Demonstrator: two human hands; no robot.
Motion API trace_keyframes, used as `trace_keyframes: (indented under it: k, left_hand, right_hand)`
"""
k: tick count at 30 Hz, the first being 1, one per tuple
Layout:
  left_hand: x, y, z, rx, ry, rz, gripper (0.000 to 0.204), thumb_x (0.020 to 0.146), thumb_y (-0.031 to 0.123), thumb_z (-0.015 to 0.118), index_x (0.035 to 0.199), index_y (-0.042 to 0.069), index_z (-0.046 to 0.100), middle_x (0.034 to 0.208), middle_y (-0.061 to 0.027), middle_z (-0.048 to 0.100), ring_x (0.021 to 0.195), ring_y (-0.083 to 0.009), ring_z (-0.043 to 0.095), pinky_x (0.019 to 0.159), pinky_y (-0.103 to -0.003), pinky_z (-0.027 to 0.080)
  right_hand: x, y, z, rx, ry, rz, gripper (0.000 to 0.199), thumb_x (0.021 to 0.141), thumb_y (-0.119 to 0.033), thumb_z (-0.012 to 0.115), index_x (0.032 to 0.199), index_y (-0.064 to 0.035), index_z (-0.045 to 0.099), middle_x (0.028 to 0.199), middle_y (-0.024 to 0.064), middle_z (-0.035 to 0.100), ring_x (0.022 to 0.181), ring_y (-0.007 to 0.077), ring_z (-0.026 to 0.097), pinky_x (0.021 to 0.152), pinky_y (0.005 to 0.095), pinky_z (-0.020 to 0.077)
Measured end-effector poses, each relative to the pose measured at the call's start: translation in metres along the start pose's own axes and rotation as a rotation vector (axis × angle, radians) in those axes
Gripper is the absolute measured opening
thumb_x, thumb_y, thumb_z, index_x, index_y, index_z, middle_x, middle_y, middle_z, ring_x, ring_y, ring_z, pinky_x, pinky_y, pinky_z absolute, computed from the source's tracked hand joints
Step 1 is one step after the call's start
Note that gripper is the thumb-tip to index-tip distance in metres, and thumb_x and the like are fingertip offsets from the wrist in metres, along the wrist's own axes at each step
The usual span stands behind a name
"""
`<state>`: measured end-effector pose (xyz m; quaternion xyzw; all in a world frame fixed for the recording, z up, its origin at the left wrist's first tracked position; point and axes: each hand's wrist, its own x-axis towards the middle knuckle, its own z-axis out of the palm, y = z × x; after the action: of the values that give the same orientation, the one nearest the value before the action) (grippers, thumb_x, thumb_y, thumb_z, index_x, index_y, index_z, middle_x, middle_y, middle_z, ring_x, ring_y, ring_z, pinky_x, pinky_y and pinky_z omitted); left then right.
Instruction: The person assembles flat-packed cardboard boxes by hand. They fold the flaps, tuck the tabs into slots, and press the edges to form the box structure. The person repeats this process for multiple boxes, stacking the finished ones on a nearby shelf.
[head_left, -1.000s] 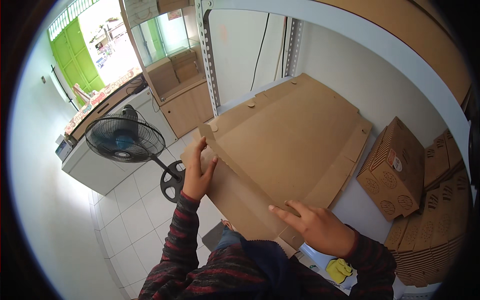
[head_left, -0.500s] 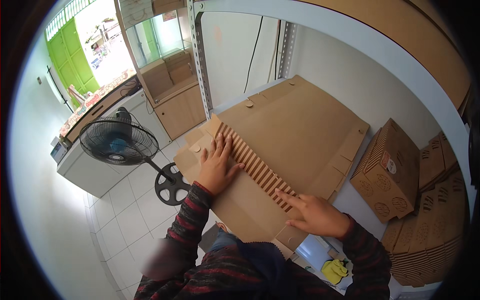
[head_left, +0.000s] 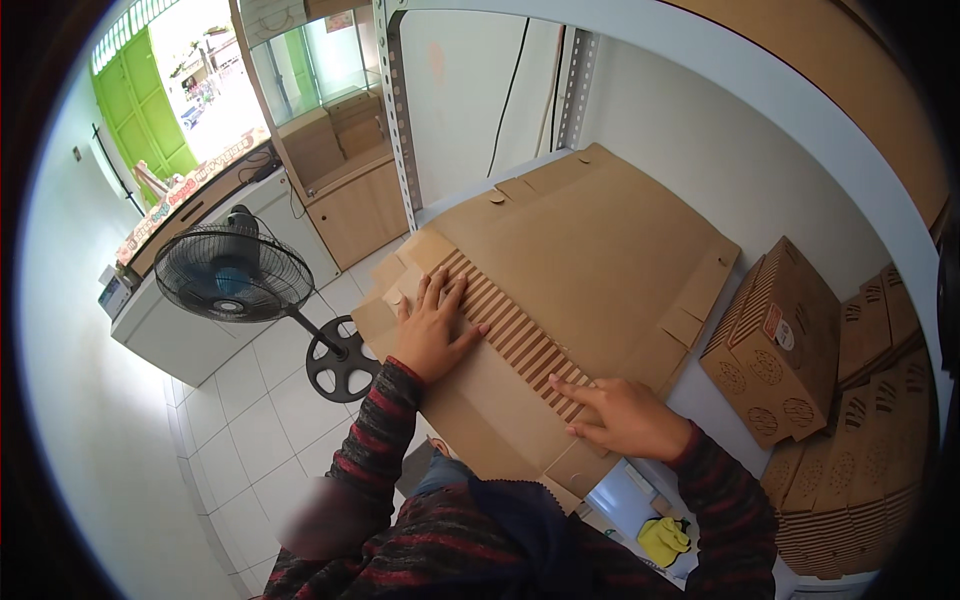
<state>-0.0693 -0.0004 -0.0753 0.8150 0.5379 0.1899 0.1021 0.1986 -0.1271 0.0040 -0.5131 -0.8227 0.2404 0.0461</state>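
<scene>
A large brown cardboard sheet lies on the shelf in front of me, with slots and flaps along its edges. A striped flap runs slantwise across it, folded over toward the far part. My left hand rests on the flap's left end and the plain board beside it, fingers spread. At the flap's right end my right hand presses down, its index finger stretched along the stripes and its thumb apart. Neither hand grips anything.
At the right stands a folded cardboard box, with several more boxes stacked beside it. A metal shelf post rises behind the sheet. On the left a black fan stands on the tiled floor. A yellow cloth lies below my right wrist.
The striped flap has gone down flatter, and more of its stripes show. My hands have stayed nearly in place, the right one moving slightly.
</scene>
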Motion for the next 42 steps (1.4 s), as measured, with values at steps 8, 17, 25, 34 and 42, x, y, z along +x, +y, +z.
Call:
trace_keyframes:
  k: [8, 17, 25, 34, 42]
  left_hand:
    - [-0.023, 0.012, -0.033, -0.099, 0.03, 0.121, 0.092, 0.076, 0.036, 0.077, 0.151, 0.015, 0.029, 0.158, -0.0192, 0.018, 0.146, -0.0421, 0.013, 0.113, -0.063, 0.012]
    - [-0.077, 0.101, -0.032, -0.279, -0.019, 0.623, 0.045, 0.07, 0.02, 0.08, 0.111, 0.014, 0.064, 0.144, -0.0127, 0.045, 0.14, -0.0299, 0.036, 0.113, -0.066, 0.009]
    - [-0.072, 0.101, -0.027, -0.458, 0.254, 0.619, 0.019, 0.062, 0.002, 0.076, 0.074, 0.015, 0.069, 0.102, 0.0, 0.069, 0.107, -0.0215, 0.064, 0.115, -0.062, 0.012]
    - [-0.073, 0.091, -0.032, -0.503, 0.21, 0.693, 0.018, 0.066, 0.002, 0.073, 0.076, 0.015, 0.067, 0.095, 0.0022, 0.066, 0.103, -0.0182, 0.064, 0.115, -0.063, 0.015]
    - [-0.082, 0.085, -0.015, -0.495, 0.11, 0.669, 0.017, 0.065, 0.007, 0.074, 0.077, 0.017, 0.067, 0.092, 0.0038, 0.061, 0.099, -0.0185, 0.061, 0.114, -0.061, 0.017]
  right_hand:
    - [-0.012, -0.017, -0.017, 0.151, 0.109, -0.121, 0.068, 0.083, -0.018, 0.072, 0.145, -0.0177, 0.044, 0.1, 0.0201, 0.064, 0.084, 0.0349, 0.065, 0.078, 0.0401, 0.0517]
    - [-0.027, -0.023, -0.044, 0.215, 0.22, -0.16, 0.043, 0.084, -0.006, 0.063, 0.127, -0.0063, 0.058, 0.106, 0.0177, 0.062, 0.091, 0.0344, 0.064, 0.081, 0.0413, 0.0514]
    - [-0.05, -0.014, -0.066, -0.21, 0.386, -0.099, 0.045, 0.073, 0.0, 0.066, 0.118, -0.0016, 0.061, 0.107, 0.0163, 0.061, 0.1, 0.0349, 0.061, 0.086, 0.0405, 0.0498]
    - [-0.031, 0.003, -0.06, -0.187, 0.428, 0.123, 0.024, 0.073, -0.006, 0.075, 0.095, -0.0005, 0.068, 0.099, 0.0123, 0.063, 0.092, 0.031, 0.064, 0.079, 0.0397, 0.0515]
    - [0.002, 0.021, -0.019, -0.187, 0.582, 0.008, 0.045, 0.074, -0.014, 0.079, 0.112, -0.0007, 0.061, 0.118, 0.0151, 0.058, 0.1, 0.0335, 0.064, 0.083, 0.039, 0.0527]
